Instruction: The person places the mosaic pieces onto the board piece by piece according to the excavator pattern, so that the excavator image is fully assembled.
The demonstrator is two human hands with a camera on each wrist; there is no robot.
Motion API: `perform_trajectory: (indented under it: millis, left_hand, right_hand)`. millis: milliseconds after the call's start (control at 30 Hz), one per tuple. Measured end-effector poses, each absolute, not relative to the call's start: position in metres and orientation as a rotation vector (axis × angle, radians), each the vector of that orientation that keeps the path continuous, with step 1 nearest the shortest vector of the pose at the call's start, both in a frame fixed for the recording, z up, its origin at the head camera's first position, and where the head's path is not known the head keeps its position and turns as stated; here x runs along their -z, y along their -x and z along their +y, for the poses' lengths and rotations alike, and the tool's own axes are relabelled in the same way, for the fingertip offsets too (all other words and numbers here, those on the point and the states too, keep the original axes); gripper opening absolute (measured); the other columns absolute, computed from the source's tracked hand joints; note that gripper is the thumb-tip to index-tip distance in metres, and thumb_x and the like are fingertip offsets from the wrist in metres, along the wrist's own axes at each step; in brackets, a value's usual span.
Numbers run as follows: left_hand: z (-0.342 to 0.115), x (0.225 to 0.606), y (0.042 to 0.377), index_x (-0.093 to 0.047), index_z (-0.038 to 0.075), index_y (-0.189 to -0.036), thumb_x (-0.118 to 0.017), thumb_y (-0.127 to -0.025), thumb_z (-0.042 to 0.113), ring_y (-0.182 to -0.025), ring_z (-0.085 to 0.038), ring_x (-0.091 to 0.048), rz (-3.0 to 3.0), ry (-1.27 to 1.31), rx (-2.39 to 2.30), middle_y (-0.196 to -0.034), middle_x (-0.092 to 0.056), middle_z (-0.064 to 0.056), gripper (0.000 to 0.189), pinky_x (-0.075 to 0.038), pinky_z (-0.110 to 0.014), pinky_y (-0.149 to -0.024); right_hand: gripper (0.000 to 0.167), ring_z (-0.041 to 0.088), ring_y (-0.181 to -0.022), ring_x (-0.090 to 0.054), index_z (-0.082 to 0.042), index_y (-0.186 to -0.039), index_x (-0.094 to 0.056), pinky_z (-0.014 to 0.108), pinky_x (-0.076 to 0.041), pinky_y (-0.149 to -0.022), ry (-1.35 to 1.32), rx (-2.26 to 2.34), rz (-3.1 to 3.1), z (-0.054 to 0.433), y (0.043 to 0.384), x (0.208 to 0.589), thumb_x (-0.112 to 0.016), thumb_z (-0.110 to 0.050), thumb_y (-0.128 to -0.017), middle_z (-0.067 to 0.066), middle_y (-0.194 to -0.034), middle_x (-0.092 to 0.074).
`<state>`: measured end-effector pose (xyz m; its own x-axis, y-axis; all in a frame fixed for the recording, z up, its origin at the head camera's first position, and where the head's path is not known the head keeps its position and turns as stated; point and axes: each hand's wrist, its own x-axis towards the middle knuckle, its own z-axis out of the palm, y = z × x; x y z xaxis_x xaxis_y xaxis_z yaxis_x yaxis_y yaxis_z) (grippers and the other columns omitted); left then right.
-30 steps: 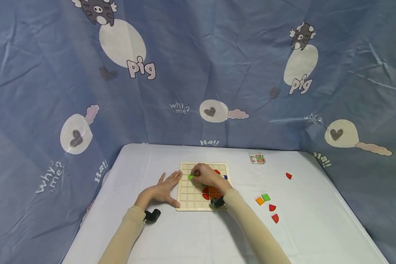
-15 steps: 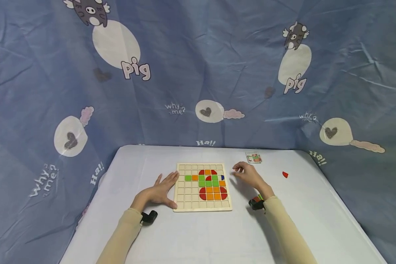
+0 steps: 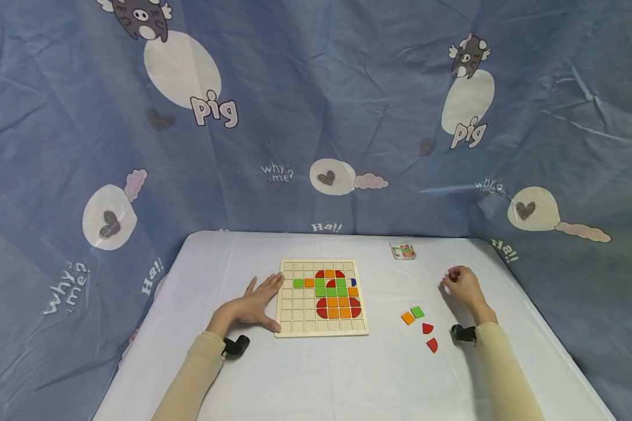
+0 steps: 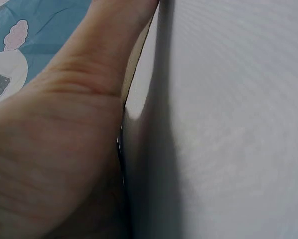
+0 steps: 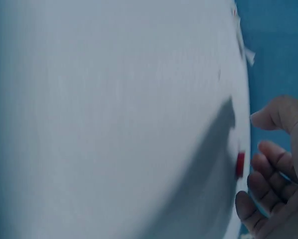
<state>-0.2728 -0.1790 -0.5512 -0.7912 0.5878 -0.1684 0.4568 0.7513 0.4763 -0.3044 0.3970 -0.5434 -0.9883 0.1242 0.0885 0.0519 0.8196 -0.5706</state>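
In the head view my left hand (image 3: 250, 307) has spread fingers and touches the left edge of a wooden grid board (image 3: 295, 327). The board carries red, orange, green and blue flat pieces in its cells, with a green square (image 3: 298, 283) at the left end of one row. My right hand (image 3: 466, 289) is low over the table at the right, above a red quarter-round piece (image 5: 240, 165). Thumb and fingers stand apart beside that piece in the right wrist view. The left wrist view shows mostly the side of my left hand (image 4: 74, 124).
Right of the board lie an orange square (image 3: 408, 318), a green square piece (image 3: 417, 312) and two red pieces (image 3: 428, 328). A small picture card (image 3: 403, 251) lies near the back edge of the white table (image 3: 305, 374). A blue printed cloth (image 3: 274, 88) hangs behind.
My right hand has left the board and moved right to the far red piece. The green square it held now lies in a board cell. The left hand stays at the board's edge.
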Motion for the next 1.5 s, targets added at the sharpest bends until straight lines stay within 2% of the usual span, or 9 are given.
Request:
perform_trajectory:
  millis: [100, 200, 467, 700, 867, 1000, 1100, 1333, 1500]
  left_hand:
    - [-0.179, 0.55, 0.272, -0.003, 0.002, -0.154, -0.078, -0.063, 0.064, -0.151, -0.034, 0.001, 2.634, -0.816, -0.621, -0.163, 0.003, -0.013, 0.133, 0.012, -0.063, -0.115]
    - [-0.179, 0.55, 0.272, -0.004, 0.003, -0.155, -0.078, -0.063, 0.065, -0.151, -0.034, 0.002, 2.63, -0.818, -0.626, -0.163, 0.003, -0.013, 0.134, 0.012, -0.063, -0.115]
    - [-0.178, 0.549, 0.275, -0.003, 0.003, -0.155, -0.078, -0.063, 0.065, -0.151, -0.032, 0.002, 2.634, -0.812, -0.612, -0.163, 0.002, -0.013, 0.134, 0.011, -0.062, -0.116]
    - [-0.179, 0.548, 0.274, -0.002, 0.004, -0.155, -0.077, -0.063, 0.067, -0.151, -0.032, 0.002, 2.63, -0.809, -0.607, -0.163, 0.003, -0.012, 0.134, 0.013, -0.062, -0.116]
    - [-0.178, 0.548, 0.272, -0.004, 0.004, -0.155, -0.077, -0.063, 0.067, -0.151, -0.033, 0.001, 2.636, -0.811, -0.624, -0.163, 0.002, -0.012, 0.133, 0.011, -0.063, -0.116]
    - [-0.178, 0.548, 0.272, -0.005, 0.003, -0.155, -0.077, -0.063, 0.066, -0.151, -0.034, 0.0, 2.645, -0.813, -0.618, -0.163, 0.001, -0.013, 0.133, 0.01, -0.063, -0.116]
    - [-0.178, 0.547, 0.271, -0.004, 0.002, -0.155, -0.078, -0.063, 0.065, -0.151, -0.034, 0.0, 2.643, -0.808, -0.623, -0.163, 0.001, -0.013, 0.133, 0.01, -0.063, -0.116]
    - [-0.178, 0.548, 0.271, -0.004, 0.004, -0.155, -0.078, -0.063, 0.065, -0.151, -0.032, 0.001, 2.63, -0.792, -0.634, -0.164, 0.002, -0.012, 0.133, 0.012, -0.062, -0.116]
    - [-0.179, 0.55, 0.271, -0.003, 0.005, -0.155, -0.077, -0.063, 0.067, -0.151, -0.031, 0.003, 2.63, -0.792, -0.62, -0.164, 0.003, -0.011, 0.134, 0.013, -0.061, -0.116]
  right_hand:
    - [0.042, 0.041, -0.099, -0.051, 0.015, -0.116, -0.052, 0.053, -0.045, -0.086, 0.188, -0.848, -2.878, 0.408, 0.302, 0.545, -0.06, -0.016, -0.089, 0.029, -0.109, -0.051]
    - [0.043, 0.042, -0.1, -0.05, 0.016, -0.116, -0.053, 0.056, -0.043, -0.088, 0.219, -0.809, -2.883, 0.414, 0.302, 0.547, -0.06, -0.017, -0.09, 0.03, -0.109, -0.049]
    - [0.03, 0.03, -0.083, -0.057, 0.009, -0.102, -0.06, 0.038, -0.048, -0.07, 0.26, -0.837, -2.904, 0.416, 0.303, 0.541, -0.063, -0.018, -0.09, 0.023, -0.094, -0.061]
    - [0.038, 0.024, -0.074, -0.053, 0.003, -0.087, -0.059, 0.028, -0.039, -0.06, 0.348, -0.827, -2.961, 0.414, 0.3, 0.535, -0.066, -0.035, -0.091, 0.012, -0.079, -0.06]
    - [0.036, 0.032, -0.086, -0.057, 0.009, -0.107, -0.059, 0.038, -0.049, -0.07, 0.225, -0.844, -2.933, 0.418, 0.304, 0.541, -0.055, -0.024, -0.095, 0.022, -0.097, -0.058]
    - [0.037, 0.039, -0.099, -0.056, 0.011, -0.12, -0.057, 0.05, -0.049, -0.083, 0.072, -0.862, -2.942, 0.421, 0.305, 0.544, -0.054, -0.008, -0.089, 0.029, -0.114, -0.052]
    - [0.032, 0.037, -0.098, -0.057, 0.008, -0.116, -0.061, 0.046, -0.05, -0.08, 0.043, -0.867, -2.963, 0.422, 0.304, 0.544, -0.058, -0.007, -0.088, 0.027, -0.114, -0.053]
    - [0.027, 0.026, -0.082, -0.06, 0.006, -0.104, -0.063, 0.027, -0.049, -0.062, 0.059, -0.841, -2.964, 0.414, 0.301, 0.547, -0.065, -0.013, -0.086, 0.021, -0.096, -0.063]
    - [0.026, 0.023, -0.081, -0.061, 0.002, -0.101, -0.064, 0.03, -0.05, -0.066, 0.018, -0.836, -2.949, 0.389, 0.303, 0.541, -0.069, -0.018, -0.085, 0.017, -0.094, -0.066]
